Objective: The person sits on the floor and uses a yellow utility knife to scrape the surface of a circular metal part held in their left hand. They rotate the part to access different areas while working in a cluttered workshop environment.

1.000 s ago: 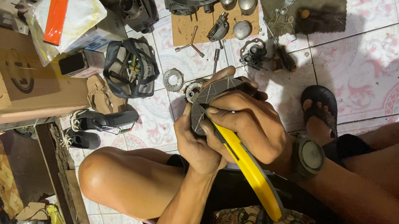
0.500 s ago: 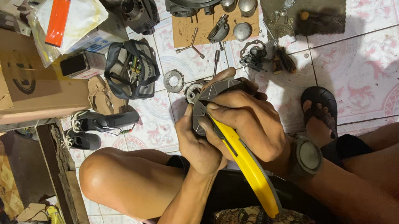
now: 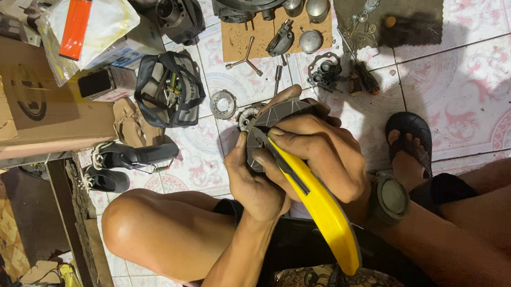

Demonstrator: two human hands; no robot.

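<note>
My left hand (image 3: 256, 187) comes up from below and grips a dark grey round metal engine part (image 3: 275, 123) from underneath. My right hand (image 3: 324, 153), with a dark watch (image 3: 389, 199) on its wrist, lies over that part and is closed on a yellow-handled tool (image 3: 320, 206). The tool's dark front end rests against the part's face, and its handle slants down to the right. My fingers hide much of the part.
Cardboard (image 3: 271, 32) on the patterned tile floor carries engine parts, two round caps (image 3: 317, 9) and a cross wrench (image 3: 245, 61). A black bag (image 3: 168, 88), a gear ring (image 3: 224, 104), a cardboard box (image 3: 2, 94), my bare knee (image 3: 144, 228) and a sandalled foot (image 3: 410, 142) lie around.
Both hands stay clamped on the part and the tool. Only a very slight shift of the hands and the view shows.
</note>
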